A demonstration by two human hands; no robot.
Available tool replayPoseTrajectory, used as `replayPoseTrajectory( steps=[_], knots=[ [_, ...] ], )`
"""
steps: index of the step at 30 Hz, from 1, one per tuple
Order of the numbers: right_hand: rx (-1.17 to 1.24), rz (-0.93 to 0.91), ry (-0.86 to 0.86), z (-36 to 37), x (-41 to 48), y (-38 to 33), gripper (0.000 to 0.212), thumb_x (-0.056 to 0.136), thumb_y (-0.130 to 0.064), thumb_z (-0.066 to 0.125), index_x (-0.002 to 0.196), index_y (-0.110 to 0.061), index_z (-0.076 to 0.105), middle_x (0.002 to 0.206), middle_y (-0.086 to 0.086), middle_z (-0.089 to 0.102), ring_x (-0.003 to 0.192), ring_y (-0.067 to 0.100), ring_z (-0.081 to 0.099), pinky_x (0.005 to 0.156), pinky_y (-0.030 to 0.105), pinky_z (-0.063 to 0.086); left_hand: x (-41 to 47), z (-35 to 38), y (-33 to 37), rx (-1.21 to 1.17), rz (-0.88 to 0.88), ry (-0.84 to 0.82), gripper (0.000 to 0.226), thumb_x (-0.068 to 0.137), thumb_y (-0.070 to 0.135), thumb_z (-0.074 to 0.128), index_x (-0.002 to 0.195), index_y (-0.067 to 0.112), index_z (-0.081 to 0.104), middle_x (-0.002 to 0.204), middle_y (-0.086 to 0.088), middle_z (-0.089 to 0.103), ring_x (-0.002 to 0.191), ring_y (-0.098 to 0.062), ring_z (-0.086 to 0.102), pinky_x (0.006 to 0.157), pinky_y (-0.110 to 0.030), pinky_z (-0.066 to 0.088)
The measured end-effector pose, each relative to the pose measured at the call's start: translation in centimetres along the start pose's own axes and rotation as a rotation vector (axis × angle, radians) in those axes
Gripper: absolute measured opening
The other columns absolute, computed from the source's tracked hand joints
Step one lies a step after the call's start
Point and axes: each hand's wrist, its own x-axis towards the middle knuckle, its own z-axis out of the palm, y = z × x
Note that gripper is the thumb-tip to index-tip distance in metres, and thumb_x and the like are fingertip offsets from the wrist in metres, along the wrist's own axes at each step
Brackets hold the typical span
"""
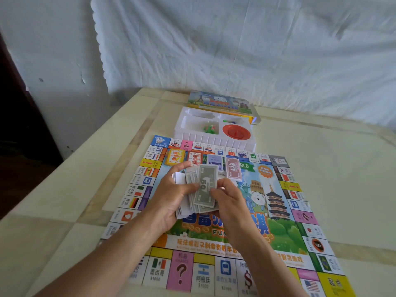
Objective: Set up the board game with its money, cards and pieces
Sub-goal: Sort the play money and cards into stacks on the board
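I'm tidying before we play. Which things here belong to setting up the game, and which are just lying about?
Belong: board, play money stack in left hand, grey 50 note pinched by right hand, pink note, yellow card deck, red card deck, white tray, green pieces, red spinner.
Lying about: game box behind the tray, white cloth backdrop.

Only two forearms and two hands of the person are in view. The left forearm (107, 260) shows at the near left and the right forearm (267, 260) at the near right. Both are bare along all their visible length, lean and smooth. The left hand (171, 196) and right hand (229, 202) are bare too, with the fingertips slightly blurred.
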Motion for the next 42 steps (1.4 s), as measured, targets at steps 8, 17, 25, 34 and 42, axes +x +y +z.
replayPoseTrajectory(
  steps=[8, 17, 25, 34, 42],
  knots=[
    [-0.015, 0.002, 0.107, -0.2, 0.3, 0.2, 0.010, 0.095, -0.010, 0.044, 0.094, -0.003, 0.051, 0.093, 0.020, 0.058, 0.080, 0.028, 0.051, 0.074, 0.053, 0.048, 0.1, 0.2, -0.2, 0.038, 0.032, 0.114, 0.058, 0.073, -0.003, 0.074, 0.117, 0.031, 0.058, 0.097, -0.009, 0.071, 0.085, -0.029, 0.069, 0.067, -0.043, 0.058],
    [0.065, -0.031, 0.029, 0.0, -0.2, -0.4, 0.012, 0.097, -0.006, 0.043, 0.095, -0.005, 0.055, 0.085, 0.006, 0.067, 0.077, 0.018, 0.063, 0.071, 0.035, 0.055, -0.4, -0.1, 0.2, -0.109, -0.233, -0.196, 0.020, 0.089, 0.014, 0.056, 0.101, 0.004, 0.068, 0.090, -0.019, 0.070, 0.074, -0.028, 0.068, 0.067, -0.036, 0.054],
    [0.232, 0.057, 0.000, -1.0, 0.1, -0.8, 0.016, 0.094, 0.001, 0.043, 0.084, -0.004, 0.055, 0.082, 0.012, 0.063, 0.075, 0.023, 0.058, 0.066, 0.034, 0.048, -0.3, -0.1, 0.1, -0.112, -0.192, -0.081, 0.029, 0.090, 0.012, 0.055, 0.114, -0.003, 0.062, 0.105, -0.028, 0.067, 0.079, -0.033, 0.068, 0.063, -0.037, 0.057],
    [0.020, 0.022, 0.026, -1.8, 0.0, -1.0, 0.012, 0.095, -0.004, 0.046, 0.098, 0.004, 0.053, 0.092, 0.016, 0.071, 0.071, 0.023, 0.063, 0.057, 0.029, 0.049, 0.0, -0.4, 0.0, -0.137, -0.079, 0.055, 0.026, 0.084, 0.007, 0.064, 0.110, 0.004, 0.062, 0.089, -0.018, 0.072, 0.075, -0.031, 0.071, 0.056, -0.038, 0.057],
    [-0.005, 0.046, -0.004, -1.0, -0.2, -0.7, 0.017, 0.093, -0.003, 0.049, 0.106, -0.010, 0.057, 0.094, 0.014, 0.071, 0.076, 0.022, 0.068, 0.065, 0.032, 0.056, -0.1, -0.3, -0.2, -0.115, -0.004, 0.072, 0.021, 0.082, 0.002, 0.067, 0.103, 0.004, 0.065, 0.081, -0.017, 0.073, 0.067, -0.029, 0.071, 0.053, -0.036, 0.057]
  ],
)
